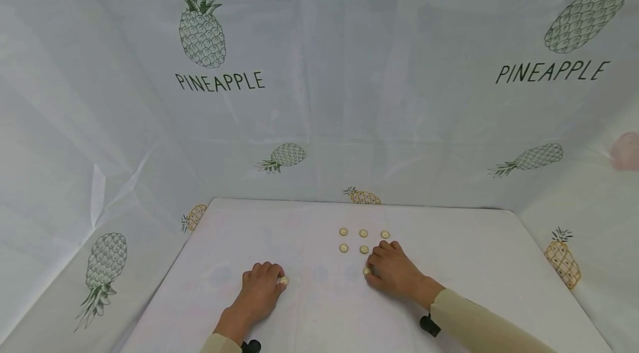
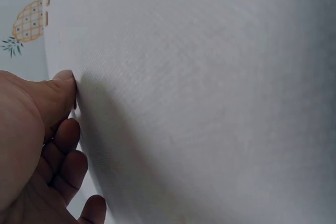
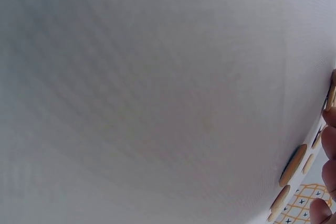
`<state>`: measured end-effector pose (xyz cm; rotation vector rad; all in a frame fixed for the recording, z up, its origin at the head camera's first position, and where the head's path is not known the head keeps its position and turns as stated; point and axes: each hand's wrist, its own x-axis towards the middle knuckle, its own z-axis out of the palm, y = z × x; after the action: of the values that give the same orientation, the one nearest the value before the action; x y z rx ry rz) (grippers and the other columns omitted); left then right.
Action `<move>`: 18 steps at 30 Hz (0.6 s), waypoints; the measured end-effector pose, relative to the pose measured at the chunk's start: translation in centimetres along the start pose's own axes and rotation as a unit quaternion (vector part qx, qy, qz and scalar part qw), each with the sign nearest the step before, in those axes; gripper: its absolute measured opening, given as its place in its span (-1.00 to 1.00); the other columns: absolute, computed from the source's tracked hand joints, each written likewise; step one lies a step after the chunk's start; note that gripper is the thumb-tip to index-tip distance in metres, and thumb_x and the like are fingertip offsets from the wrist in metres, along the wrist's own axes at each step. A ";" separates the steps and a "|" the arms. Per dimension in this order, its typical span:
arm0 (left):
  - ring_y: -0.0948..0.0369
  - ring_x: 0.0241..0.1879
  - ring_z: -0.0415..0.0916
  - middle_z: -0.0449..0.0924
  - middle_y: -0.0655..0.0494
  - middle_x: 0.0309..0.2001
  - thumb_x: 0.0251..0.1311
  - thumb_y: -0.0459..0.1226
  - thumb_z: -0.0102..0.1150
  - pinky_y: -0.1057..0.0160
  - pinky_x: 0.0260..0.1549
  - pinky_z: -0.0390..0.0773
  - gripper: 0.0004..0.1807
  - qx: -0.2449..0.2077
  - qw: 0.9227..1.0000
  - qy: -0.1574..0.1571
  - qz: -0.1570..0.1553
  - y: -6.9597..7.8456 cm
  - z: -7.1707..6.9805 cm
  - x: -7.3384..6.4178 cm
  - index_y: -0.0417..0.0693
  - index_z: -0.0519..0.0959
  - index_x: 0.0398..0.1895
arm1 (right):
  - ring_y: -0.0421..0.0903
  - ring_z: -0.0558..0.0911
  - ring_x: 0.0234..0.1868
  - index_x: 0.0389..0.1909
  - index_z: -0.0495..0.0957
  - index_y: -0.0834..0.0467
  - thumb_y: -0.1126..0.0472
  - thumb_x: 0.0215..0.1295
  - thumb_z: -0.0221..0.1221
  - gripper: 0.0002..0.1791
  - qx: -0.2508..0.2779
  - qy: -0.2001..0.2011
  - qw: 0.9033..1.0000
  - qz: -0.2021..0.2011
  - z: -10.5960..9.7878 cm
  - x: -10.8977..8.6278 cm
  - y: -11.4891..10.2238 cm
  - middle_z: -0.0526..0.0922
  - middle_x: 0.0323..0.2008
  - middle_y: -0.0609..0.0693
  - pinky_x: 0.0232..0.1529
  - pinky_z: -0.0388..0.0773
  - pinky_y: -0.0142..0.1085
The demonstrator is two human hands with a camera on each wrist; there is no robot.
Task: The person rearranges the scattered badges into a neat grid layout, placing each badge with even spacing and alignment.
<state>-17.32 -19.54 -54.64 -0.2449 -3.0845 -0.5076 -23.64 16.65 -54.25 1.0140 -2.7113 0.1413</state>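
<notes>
Small round pale-yellow wooden discs lie on the white tabletop. My left hand, left of the middle, pinches one wooden disc between thumb and index finger; the left wrist view shows its thumb right at the table surface, hiding most of that disc. My right hand holds another wooden disc by its edges between thumb and fingers, close over the cloth. Just beyond the right hand, several more discs lie flat in two rows. The nearest of them, a disc, is close to its fingertips.
White cloth covers the table, and its far edge meets a hanging white curtain printed with pineapples. Similar cloth hangs at the left and right sides. A black wrist camera sits under the right sleeve.
</notes>
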 end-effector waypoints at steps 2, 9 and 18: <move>0.08 -0.11 0.41 0.52 0.14 -0.18 0.42 -0.17 0.33 -0.26 0.01 0.42 -0.83 0.002 1.000 -0.002 0.005 0.2 -0.3 0.0 0.01 0.56 -0.09 | -0.17 0.38 -0.22 -0.29 0.69 0.00 -0.02 0.30 0.39 -0.82 -0.002 0.000 1.000 0.001 0.0 0.0 0.0 0.62 -0.31 -0.18 -0.07 0.33 -0.15; 0.10 -0.15 0.36 0.48 0.16 -0.21 0.44 -0.18 0.29 -0.18 -0.05 0.42 -0.85 0.023 0.999 -0.008 0.029 0.6 -0.5 -0.2 -0.01 0.55 -0.09 | -0.18 0.38 -0.23 -0.30 0.70 -0.01 -0.02 0.30 0.39 -0.82 -0.004 0.001 1.000 0.005 0.1 0.0 0.0 0.62 -0.31 -0.19 -0.07 0.33 -0.15; 0.10 -0.13 0.35 0.48 0.10 -0.16 0.40 -0.18 0.33 -0.14 -0.07 0.42 -0.79 0.052 0.997 0.025 0.054 0.4 0.1 -0.4 -0.03 0.52 -0.08 | -0.16 0.39 -0.23 -0.30 0.71 0.00 -0.01 0.29 0.40 -0.82 0.003 0.000 1.000 0.008 -0.1 0.0 -0.2 0.62 -0.31 -0.17 -0.07 0.34 -0.14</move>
<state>-16.88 -19.20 -54.64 -0.3871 -3.0173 -0.3440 -23.54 16.52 -54.11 0.9942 -2.7217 0.1517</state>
